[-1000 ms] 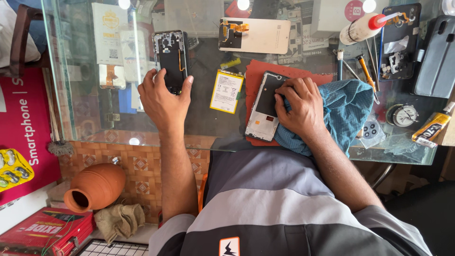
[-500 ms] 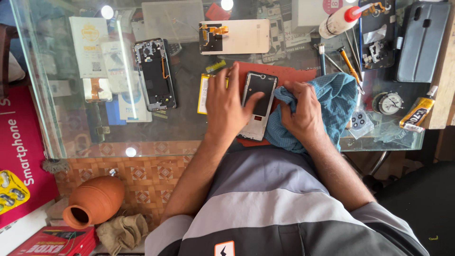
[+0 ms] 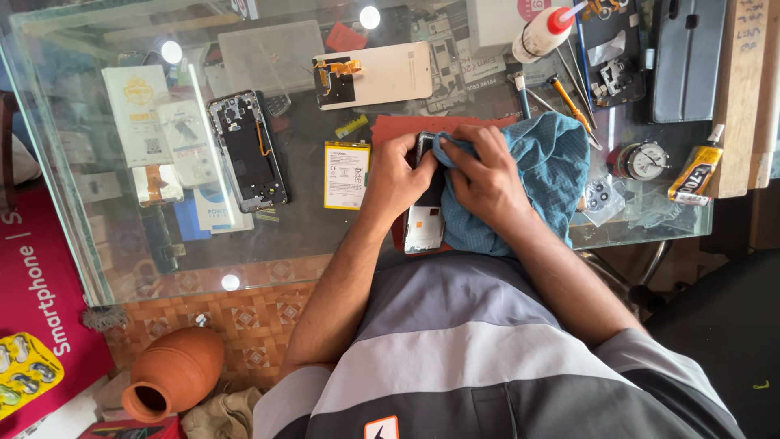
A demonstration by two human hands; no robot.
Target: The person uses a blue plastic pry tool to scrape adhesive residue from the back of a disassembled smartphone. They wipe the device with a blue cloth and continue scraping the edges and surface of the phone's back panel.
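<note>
A round terracotta clay pot point(image 3: 173, 372) is sitting on the patterned floor nearest the person, below the glass tabletop point(image 3: 309, 236). On the glass, the left hand point(image 3: 396, 176) is closing around the edge of a flat white-backed phone panel point(image 3: 424, 226), lying on a red work mat point(image 3: 390, 127) — the right hand point(image 3: 485, 176) is pressing a blue woven cloth point(image 3: 552, 162) onto it, fingers clenched in the fabric. Just left of the hands a yellow-edged rectangular battery point(image 3: 346, 174) is lying; farther left, an opened black phone frame point(image 3: 248, 149). Beyond, a white phone back cover point(image 3: 382, 76) is resting.
</note>
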